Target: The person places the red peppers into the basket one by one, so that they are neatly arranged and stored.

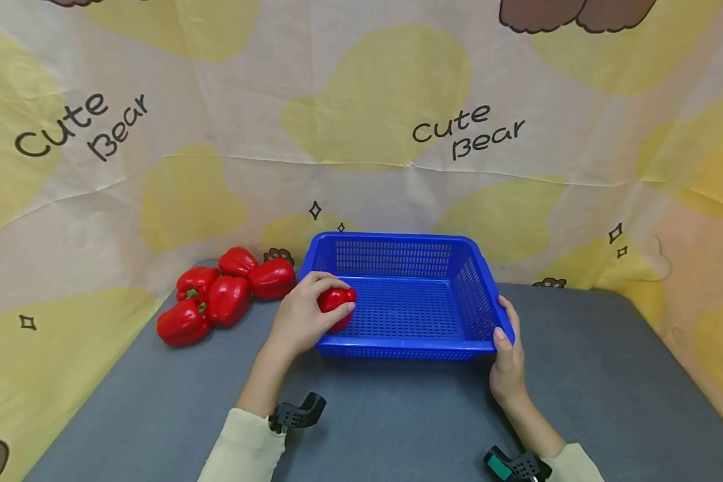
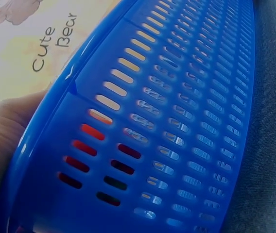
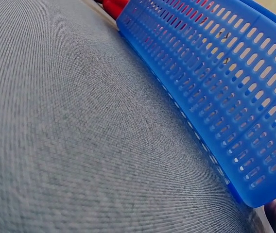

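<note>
You see red peppers, a blue slotted basket, a grey desk, and a cream backdrop with yellow blotches and black lettering.

A grey counter with a fine woven texture carries everything here. A blue slotted basket stands on it toward the back middle, its near wall facing the viewer. To the left of the basket, just beside its far left corner, 5 red peppers lie bunched together on the grey surface, touching one another, the nearest one furthest left. The right wrist view shows the basket's base resting flat on the fabric, with red showing past its far end.
</note>
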Available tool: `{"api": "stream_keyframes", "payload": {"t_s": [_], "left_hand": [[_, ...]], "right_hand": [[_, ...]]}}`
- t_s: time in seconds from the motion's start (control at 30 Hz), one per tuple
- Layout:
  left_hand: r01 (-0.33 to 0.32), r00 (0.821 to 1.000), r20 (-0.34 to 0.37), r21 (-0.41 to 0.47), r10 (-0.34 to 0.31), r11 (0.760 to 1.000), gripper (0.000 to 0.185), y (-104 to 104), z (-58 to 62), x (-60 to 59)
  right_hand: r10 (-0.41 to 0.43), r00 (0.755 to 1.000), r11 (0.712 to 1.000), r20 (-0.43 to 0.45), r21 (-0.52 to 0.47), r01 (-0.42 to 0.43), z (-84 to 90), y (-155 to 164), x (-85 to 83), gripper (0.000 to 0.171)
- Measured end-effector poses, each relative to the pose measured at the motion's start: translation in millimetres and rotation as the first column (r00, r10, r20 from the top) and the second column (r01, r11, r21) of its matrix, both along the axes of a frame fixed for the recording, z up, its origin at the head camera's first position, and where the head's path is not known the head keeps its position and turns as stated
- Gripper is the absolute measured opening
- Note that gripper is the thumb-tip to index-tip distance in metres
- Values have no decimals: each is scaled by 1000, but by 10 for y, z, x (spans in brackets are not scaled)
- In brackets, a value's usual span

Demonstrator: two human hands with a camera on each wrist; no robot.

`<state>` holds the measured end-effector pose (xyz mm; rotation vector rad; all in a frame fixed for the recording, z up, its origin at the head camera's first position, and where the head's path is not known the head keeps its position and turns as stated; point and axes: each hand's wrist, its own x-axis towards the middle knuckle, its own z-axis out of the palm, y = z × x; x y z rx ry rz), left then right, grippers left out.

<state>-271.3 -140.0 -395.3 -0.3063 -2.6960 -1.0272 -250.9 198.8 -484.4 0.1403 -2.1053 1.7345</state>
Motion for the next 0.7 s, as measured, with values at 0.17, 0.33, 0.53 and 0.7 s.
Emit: {"api": "stream_keyframes", "payload": {"t_s": [0.17,0.33,0.53,0.7], "left_hand": [[8,1000,3,-5,-8,1000,34,-4,-3,3],[11,1000,-3,-21,-12,1000,32,-3,1,-1],[-27,1000,-10,56,28,998,11,-14,-29,-31],[-46,999,17,85,44,995,11,-18,-36,-36]], "right_hand": [[-3,1000,1000,6,-1,3,4,-1,-6,59],[-4,1000,1000,11,4,4,4,1,-16,59],[3,1000,1000,7,-1,-3,-10,4,-13,59],[5,1000,1000,-9,1,-5,-28,1,-10,59]]}}
